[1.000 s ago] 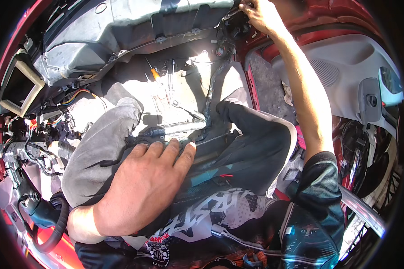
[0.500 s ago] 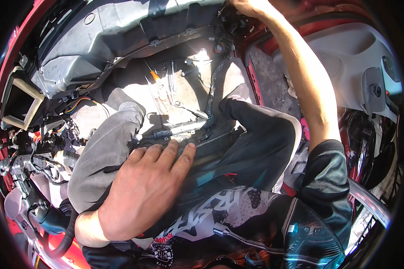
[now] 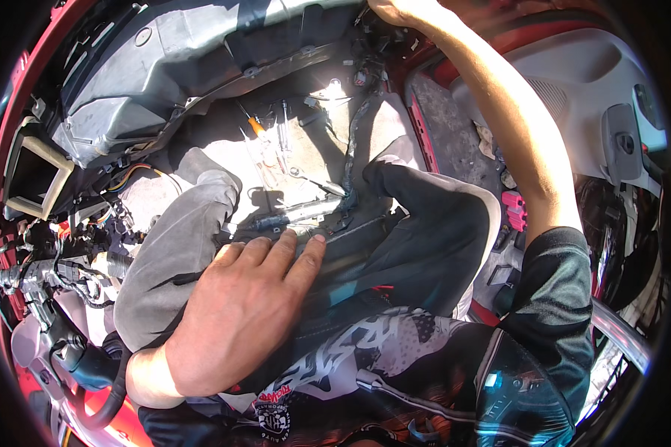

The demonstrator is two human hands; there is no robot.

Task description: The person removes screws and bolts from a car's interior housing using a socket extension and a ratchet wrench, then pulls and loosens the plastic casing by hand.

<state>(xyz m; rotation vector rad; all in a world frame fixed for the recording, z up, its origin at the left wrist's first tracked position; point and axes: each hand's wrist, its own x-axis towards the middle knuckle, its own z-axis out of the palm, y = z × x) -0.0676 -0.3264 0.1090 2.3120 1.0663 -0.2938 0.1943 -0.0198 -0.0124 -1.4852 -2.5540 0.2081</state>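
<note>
My left hand (image 3: 242,313) hangs palm down over my lap, fingers stretched out and holding nothing. Just past its fingertips a taped wiring harness (image 3: 298,214) lies across the floor between my legs, with a branch running up toward the dashboard. My right arm reaches far forward. My right hand (image 3: 404,10) is at the top edge by a dark cluster of wires and connectors (image 3: 376,45) at the dashboard's right end. Its fingers are mostly cut off by the frame and shadow, so whatever they touch is hidden.
On the sunlit floor lie an orange-handled screwdriver (image 3: 256,125), pliers (image 3: 267,167) and a ratchet (image 3: 313,177). The grey dashboard shell (image 3: 179,71) spans the front. Loose wiring (image 3: 60,261) crowds the left. A grey door panel (image 3: 574,97) and pink connector (image 3: 514,210) are at right.
My right hand has shifted slightly left and up, and its forearm and elbow have swung a little right, baring more of the pink connector. The left hand stays put.
</note>
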